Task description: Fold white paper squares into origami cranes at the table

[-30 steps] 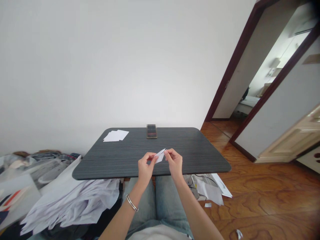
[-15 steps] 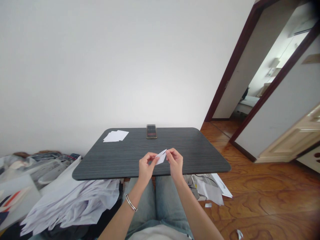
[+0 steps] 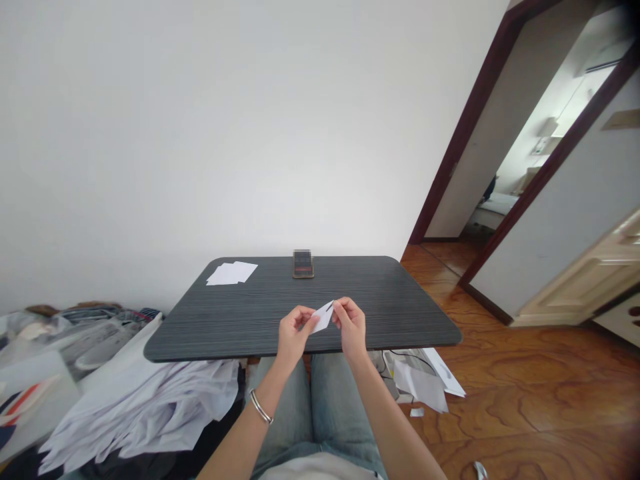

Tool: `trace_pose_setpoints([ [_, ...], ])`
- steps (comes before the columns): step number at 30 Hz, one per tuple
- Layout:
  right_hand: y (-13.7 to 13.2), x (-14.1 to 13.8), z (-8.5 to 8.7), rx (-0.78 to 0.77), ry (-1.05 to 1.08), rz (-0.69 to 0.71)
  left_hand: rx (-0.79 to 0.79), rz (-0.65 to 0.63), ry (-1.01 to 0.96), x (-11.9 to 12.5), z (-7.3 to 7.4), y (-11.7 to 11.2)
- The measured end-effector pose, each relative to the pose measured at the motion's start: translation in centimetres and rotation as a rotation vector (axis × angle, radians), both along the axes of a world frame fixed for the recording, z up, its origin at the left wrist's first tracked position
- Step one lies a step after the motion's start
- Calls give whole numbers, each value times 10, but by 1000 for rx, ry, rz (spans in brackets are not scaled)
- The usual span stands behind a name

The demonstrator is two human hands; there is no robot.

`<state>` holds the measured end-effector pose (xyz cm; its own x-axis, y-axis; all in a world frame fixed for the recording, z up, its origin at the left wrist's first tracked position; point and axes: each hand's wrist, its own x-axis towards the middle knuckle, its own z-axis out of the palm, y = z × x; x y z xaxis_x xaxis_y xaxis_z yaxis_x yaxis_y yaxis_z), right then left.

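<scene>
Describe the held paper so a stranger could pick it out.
Over the dark grey table, look between the left hand and right hand. A small, pointed fold of white paper is pinched there. Unlike the flat sheets at the table's far edge, it is held up.

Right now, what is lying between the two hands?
A small folded white paper lies between the left hand and right hand, in the head view.
</scene>
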<state>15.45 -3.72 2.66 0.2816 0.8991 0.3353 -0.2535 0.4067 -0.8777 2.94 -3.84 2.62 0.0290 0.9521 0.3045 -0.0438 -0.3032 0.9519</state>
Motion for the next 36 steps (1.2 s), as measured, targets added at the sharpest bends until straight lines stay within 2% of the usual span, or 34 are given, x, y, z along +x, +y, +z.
trace_pose_setpoints([
  [7, 3, 3, -1, -61, 60, 8, -67, -21, -80, 0, 2, 1],
  [11, 3, 4, -2, -50, 17, 24, -72, -28, -83, 0, 4, 0],
  [17, 0, 4, 0, -34, -20, 43, -66, -46, -66, -1, 3, 0],
  [24, -2, 4, 4, -54, -110, -39, -6, 2, 14, -3, -1, 1],
  [36, 4, 9, -8, -54, -160, -41, 21, -5, 63, -4, -1, 1],
])
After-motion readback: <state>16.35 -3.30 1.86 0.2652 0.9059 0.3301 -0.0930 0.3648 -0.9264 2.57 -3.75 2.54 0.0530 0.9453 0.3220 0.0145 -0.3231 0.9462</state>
